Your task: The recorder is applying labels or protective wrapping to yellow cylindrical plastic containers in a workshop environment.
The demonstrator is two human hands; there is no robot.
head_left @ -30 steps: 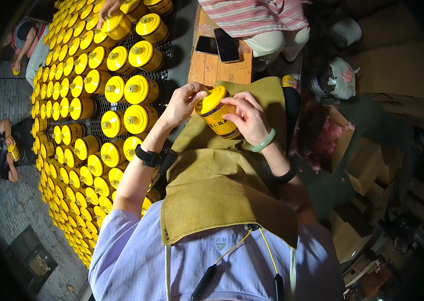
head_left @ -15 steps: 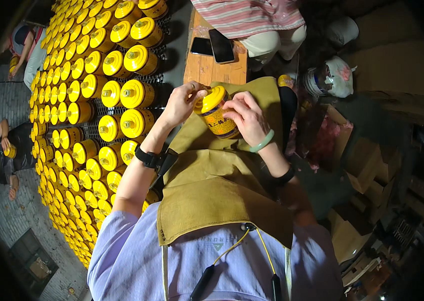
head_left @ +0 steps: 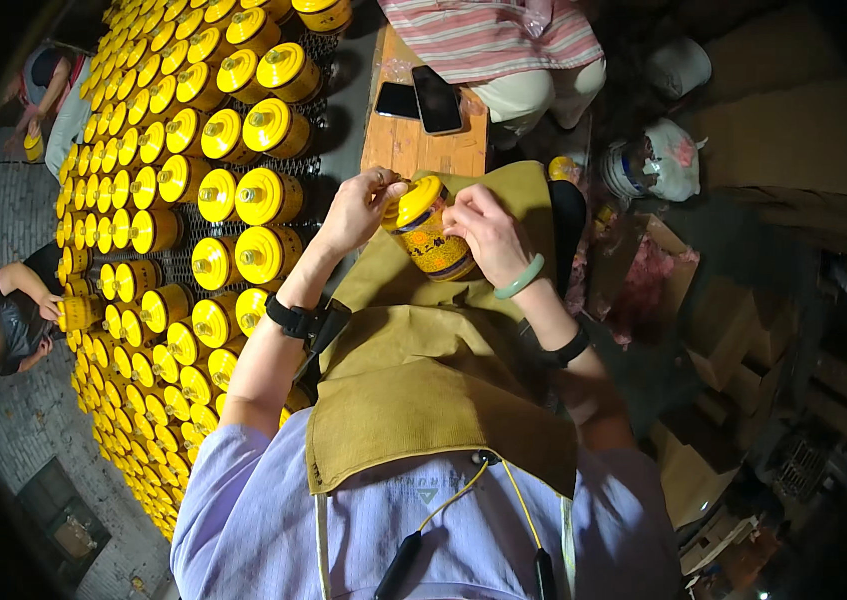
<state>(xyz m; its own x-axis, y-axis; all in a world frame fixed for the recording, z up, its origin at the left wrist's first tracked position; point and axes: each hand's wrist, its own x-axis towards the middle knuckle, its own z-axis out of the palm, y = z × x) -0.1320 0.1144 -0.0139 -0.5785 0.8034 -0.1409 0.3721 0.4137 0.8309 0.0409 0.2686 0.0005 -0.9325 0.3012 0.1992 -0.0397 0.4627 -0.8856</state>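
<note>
A yellow lidded jar [head_left: 430,238] with a dark-patterned band leans on the olive apron [head_left: 423,350] over my lap, its lid tilted toward the upper left. My left hand [head_left: 358,212] pinches at the top of the lid [head_left: 415,202], where a knob would sit; the fingers hide that spot. Against the jar's right side, my right hand [head_left: 488,232] is closed, thumb and fingertips drawn together on the printed wall. Whether a small thing lies between those fingertips cannot be made out.
Rows of yellow jars [head_left: 260,195] stand on a mesh rack [head_left: 318,90] to my left. Two phones [head_left: 438,100] lie on a wooden bench [head_left: 413,150] ahead. A person in striped cloth sits beyond. Right: a bagged bucket [head_left: 628,165] and cardboard boxes [head_left: 728,330]. At far left, another person's hand [head_left: 48,306] holds a jar.
My right fingers have drawn closer together on the jar, while my left hand keeps its pinch. The far-left person's jar has moved up against the rows.
</note>
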